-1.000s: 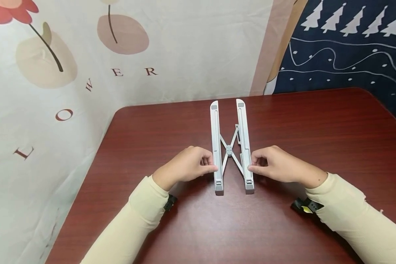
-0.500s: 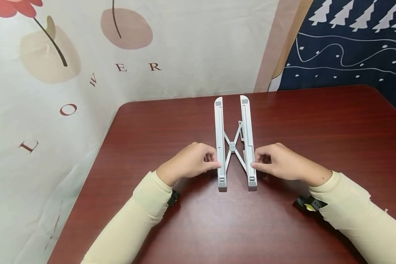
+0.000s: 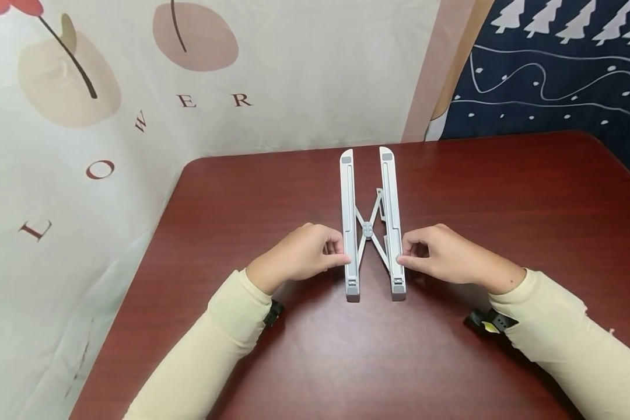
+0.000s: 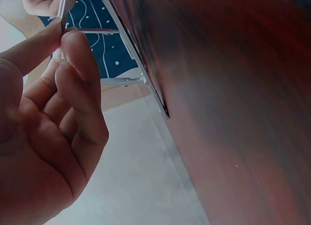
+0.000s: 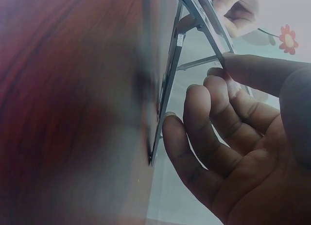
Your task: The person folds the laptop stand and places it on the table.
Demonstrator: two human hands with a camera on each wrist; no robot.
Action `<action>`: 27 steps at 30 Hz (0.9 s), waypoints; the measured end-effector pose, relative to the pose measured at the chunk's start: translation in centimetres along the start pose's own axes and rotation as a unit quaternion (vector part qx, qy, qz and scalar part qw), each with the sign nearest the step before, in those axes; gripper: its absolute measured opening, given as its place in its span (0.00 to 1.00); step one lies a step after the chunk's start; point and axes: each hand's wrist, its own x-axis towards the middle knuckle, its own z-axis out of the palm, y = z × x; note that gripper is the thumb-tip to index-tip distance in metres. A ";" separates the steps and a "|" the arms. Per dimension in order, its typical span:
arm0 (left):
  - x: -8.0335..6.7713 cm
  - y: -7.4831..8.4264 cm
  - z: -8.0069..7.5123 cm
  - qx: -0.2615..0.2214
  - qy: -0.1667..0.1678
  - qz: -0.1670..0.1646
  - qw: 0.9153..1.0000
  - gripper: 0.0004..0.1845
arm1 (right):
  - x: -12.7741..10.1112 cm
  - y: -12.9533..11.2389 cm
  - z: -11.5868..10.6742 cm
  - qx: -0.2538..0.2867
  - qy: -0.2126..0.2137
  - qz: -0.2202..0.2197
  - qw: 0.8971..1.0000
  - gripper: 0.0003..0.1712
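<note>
On the wood-grain table (image 3: 425, 361), the left hand (image 3: 305, 254) and right hand (image 3: 446, 259) pinched a folding laptop stand (image 3: 367, 230) from opposite sides, fingertips seemingly half hidden.

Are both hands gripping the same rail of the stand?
No, the left hand pinches the left rail and the right hand the right rail.

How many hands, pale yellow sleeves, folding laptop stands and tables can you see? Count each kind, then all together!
Hands: 2, the left hand and right hand
Pale yellow sleeves: 2, the left sleeve and right sleeve
Folding laptop stand: 1
Table: 1
Total: 6
</note>
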 end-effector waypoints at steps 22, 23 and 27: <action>0.0 0.8 0.3 -0.008 -0.008 0.010 1.000 0.15 | 0.1 -0.6 0.4 0.009 -0.009 -0.002 1.000 0.14; 0.0 0.8 0.3 -0.009 -0.009 0.010 1.000 0.15 | 0.1 -0.6 0.4 0.011 -0.009 -0.002 1.000 0.14; 0.0 0.9 0.3 -0.012 -0.010 0.013 1.000 0.15 | 0.1 -0.7 0.5 0.016 -0.010 -0.002 1.000 0.15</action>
